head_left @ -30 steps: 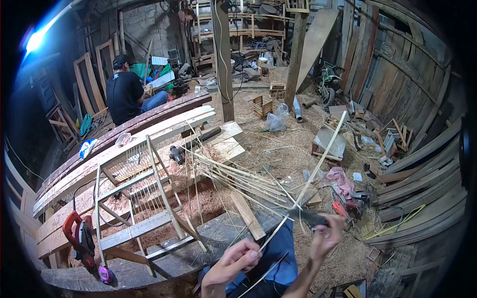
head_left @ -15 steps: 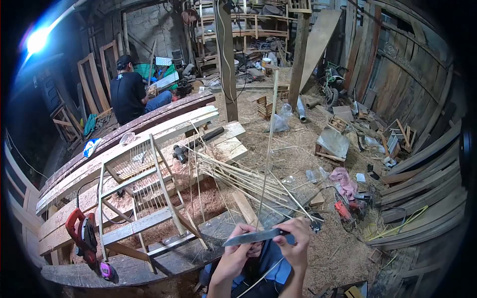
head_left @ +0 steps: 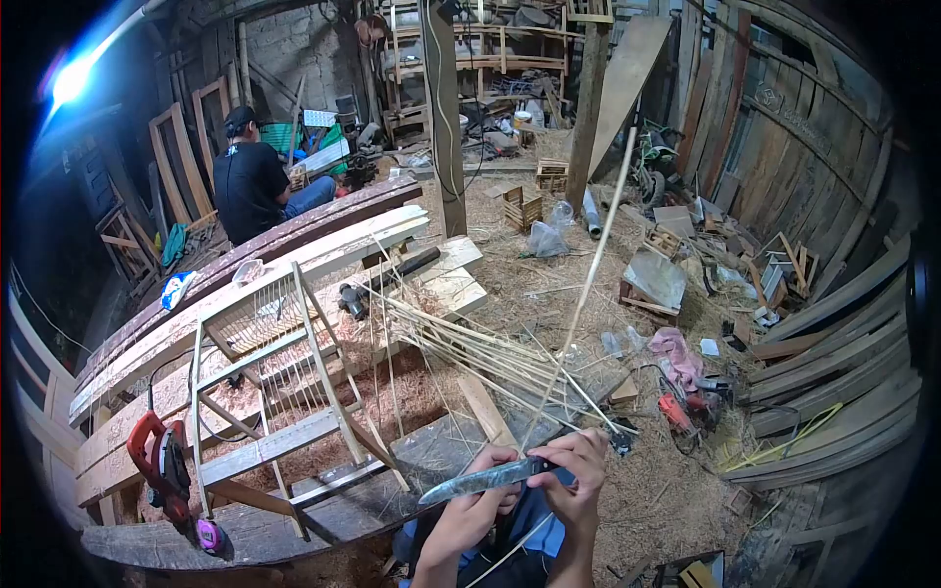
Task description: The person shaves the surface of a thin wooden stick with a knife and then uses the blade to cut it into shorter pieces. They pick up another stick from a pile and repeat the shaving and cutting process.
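A knife [head_left: 478,482] with a broad grey blade and a dark handle lies across the front of me, its tip toward the left. My right hand [head_left: 578,478] is closed round the handle. My left hand [head_left: 469,524] is closed just behind the blade on a long thin wooden strip [head_left: 589,284], which rises up and to the right. The blade covers part of the left fingers, so whether its edge touches the strip is hidden. Beyond my hands, a bundle of similar thin strips [head_left: 480,348] lies on the bench [head_left: 343,524].
On the left stand a slatted wooden frame [head_left: 270,454], a red power planer [head_left: 162,465] and a purple tape measure [head_left: 208,535]. A hammer-like tool [head_left: 355,300] rests on the planks. Another person [head_left: 250,181] sits at the back left. A red power tool [head_left: 678,414] lies on the shavings-covered floor.
The strip's upper end has swung to the right and leans more. The knife has tilted, its tip lower and further left, and more of the dark handle shows.
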Demonstrator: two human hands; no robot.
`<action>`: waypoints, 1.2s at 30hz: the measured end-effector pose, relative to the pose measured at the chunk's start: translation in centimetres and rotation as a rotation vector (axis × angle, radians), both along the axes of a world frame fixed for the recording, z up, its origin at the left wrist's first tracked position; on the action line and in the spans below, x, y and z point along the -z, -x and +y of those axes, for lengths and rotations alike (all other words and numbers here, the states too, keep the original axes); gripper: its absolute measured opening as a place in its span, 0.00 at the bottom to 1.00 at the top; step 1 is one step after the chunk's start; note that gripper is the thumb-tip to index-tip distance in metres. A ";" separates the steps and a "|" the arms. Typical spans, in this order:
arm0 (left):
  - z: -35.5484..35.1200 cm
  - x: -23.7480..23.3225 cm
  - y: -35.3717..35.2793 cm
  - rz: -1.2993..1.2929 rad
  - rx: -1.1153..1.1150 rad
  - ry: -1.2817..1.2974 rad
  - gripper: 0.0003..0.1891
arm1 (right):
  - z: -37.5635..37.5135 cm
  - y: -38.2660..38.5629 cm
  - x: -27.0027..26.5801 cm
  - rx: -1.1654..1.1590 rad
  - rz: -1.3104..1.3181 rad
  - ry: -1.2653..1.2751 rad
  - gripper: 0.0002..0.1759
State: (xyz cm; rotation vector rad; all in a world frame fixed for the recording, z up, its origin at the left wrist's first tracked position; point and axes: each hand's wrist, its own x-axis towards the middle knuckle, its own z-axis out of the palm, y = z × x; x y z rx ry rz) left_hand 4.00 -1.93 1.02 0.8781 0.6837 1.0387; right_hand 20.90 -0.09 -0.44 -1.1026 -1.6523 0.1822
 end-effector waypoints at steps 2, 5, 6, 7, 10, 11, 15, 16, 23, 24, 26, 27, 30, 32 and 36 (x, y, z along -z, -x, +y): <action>0.1 0.3 0.3 0.009 0.025 -0.019 0.08 | 0.0 -0.2 0.1 0.002 0.019 -0.023 0.22; 0.2 0.6 0.5 0.011 0.065 -0.055 0.09 | -0.1 -0.4 0.4 0.048 -0.007 -0.041 0.22; 0.2 0.6 0.6 0.006 0.077 -0.070 0.10 | -0.1 -0.4 0.5 0.050 -0.007 -0.040 0.22; 0.2 0.6 0.7 0.007 0.079 -0.070 0.10 | 0.0 -0.4 0.6 0.065 0.001 -0.058 0.25; 0.2 0.5 0.8 0.036 0.108 -0.052 0.11 | 0.0 -0.7 0.9 0.084 0.011 -0.075 0.25; 0.2 0.5 0.8 0.020 0.115 -0.046 0.11 | -0.1 -0.9 1.1 0.088 0.014 -0.074 0.22; 0.2 0.4 0.6 -0.003 0.140 -0.053 0.11 | -0.1 -1.5 1.5 0.103 0.030 -0.071 0.22; 0.2 0.2 0.8 -0.004 0.141 -0.053 0.11 | 0.0 -1.7 1.5 0.126 0.011 -0.099 0.23; 0.1 -0.2 0.7 0.076 0.182 -0.019 0.09 | -0.1 -5.1 2.5 0.378 0.096 -0.064 0.25; 0.4 0.0 0.5 0.092 0.204 -0.008 0.10 | -0.1 -4.9 2.3 0.374 0.094 -0.070 0.25; 0.7 -0.1 0.3 0.115 0.230 0.001 0.11 | 0.0 -5.0 2.4 0.380 0.081 -0.076 0.25; 0.8 -0.6 0.3 0.124 0.240 0.006 0.11 | 0.1 -4.9 2.6 0.376 0.072 -0.076 0.25; 0.7 -0.6 0.4 0.105 0.218 0.032 0.12 | 0.1 -4.3 2.2 0.365 0.026 -0.099 0.25; 0.8 -0.3 0.2 0.074 0.193 0.049 0.13 | 0.2 -4.0 2.0 0.349 0.003 -0.105 0.27; 1.0 0.4 -0.2 -0.005 0.022 -0.095 0.13 | 0.2 -3.7 2.1 0.356 -0.070 -0.111 0.27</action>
